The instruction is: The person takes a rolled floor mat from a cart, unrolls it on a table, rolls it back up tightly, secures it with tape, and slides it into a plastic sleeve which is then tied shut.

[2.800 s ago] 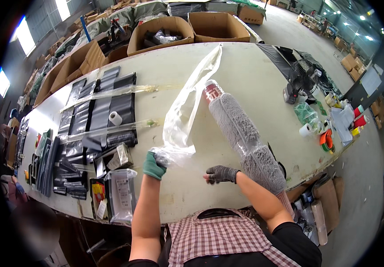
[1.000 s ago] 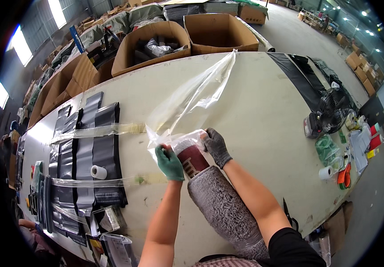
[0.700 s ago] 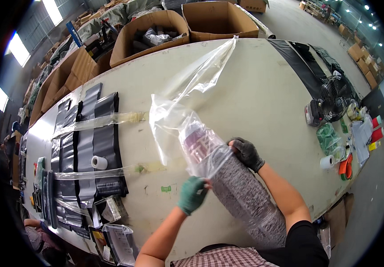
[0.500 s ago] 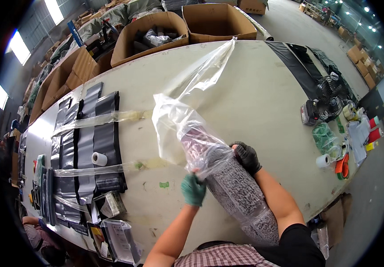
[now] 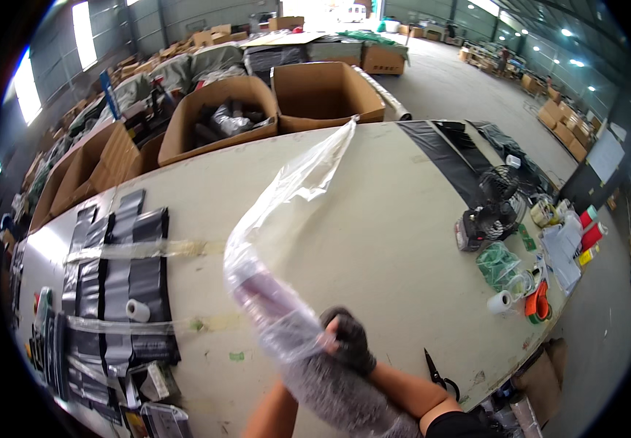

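A long grey speckled roll (image 5: pixel 330 390) with a reddish end (image 5: pixel 261 288) lies slanted over the pale table (image 5: pixel 374 241), its upper part inside a long clear plastic bag (image 5: pixel 286 186). The bag's loose tail trails up and away toward the cardboard boxes. My right hand (image 5: pixel 350 343), in a dark glove, grips the roll through the bag near the bag's mouth. My left forearm (image 5: pixel 272 416) reaches up under the roll, and its hand is hidden behind the roll and the plastic.
Two open cardboard boxes (image 5: pixel 220 117) (image 5: pixel 326 91) stand at the table's far edge. Black mailer bags (image 5: pixel 133 270) under clear tape strips and a small white roll (image 5: pixel 138 310) lie at left. Scissors (image 5: pixel 436 372), a black fan (image 5: pixel 494 208) and green tape (image 5: pixel 502 266) sit at right.
The bag has slid further down over the roll. My left hand's green glove, seen on the bag half a second ago, has gone out of sight under the roll. The right hand keeps its grip.
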The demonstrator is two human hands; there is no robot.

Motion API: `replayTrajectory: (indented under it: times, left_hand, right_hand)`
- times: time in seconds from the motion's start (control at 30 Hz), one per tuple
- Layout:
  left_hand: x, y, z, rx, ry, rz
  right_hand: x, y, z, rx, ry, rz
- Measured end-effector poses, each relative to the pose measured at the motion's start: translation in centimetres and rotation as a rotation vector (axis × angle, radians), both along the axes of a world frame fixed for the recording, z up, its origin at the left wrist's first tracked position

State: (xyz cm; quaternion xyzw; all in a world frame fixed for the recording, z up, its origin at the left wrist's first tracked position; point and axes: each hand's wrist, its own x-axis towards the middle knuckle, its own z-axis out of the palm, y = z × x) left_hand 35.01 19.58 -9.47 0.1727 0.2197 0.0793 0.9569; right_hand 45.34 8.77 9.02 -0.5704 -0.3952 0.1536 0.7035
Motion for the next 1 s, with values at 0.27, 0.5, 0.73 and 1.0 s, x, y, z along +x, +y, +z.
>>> replayTrajectory:
  times: [0.27,0.5,0.73,1.0]
  left_hand:
    - [-0.7,-1.9,0.1,-0.051,-0.099,-0.144]
    - [-9.2,-3.1,-0.8,1.556,0.297,-0.366]
    - [-10.1,-3.9,8.4,1.684,0.888,-0.252]
    - [-10.9,-7.6,6.9,1.908,0.718,-0.482]
  right_hand:
    - [1.7,-2.0,1.3,-0.026,-0.076,-0.006]
    - [1.9,-8.4,-3.3,-0.861,-0.969,0.012]
    - [0.4,-25.6,-3.7,-0.87,-0.877,-0.354]
    - [-19.7,-65.2,-7.6,-1.239,0.655,-1.266]
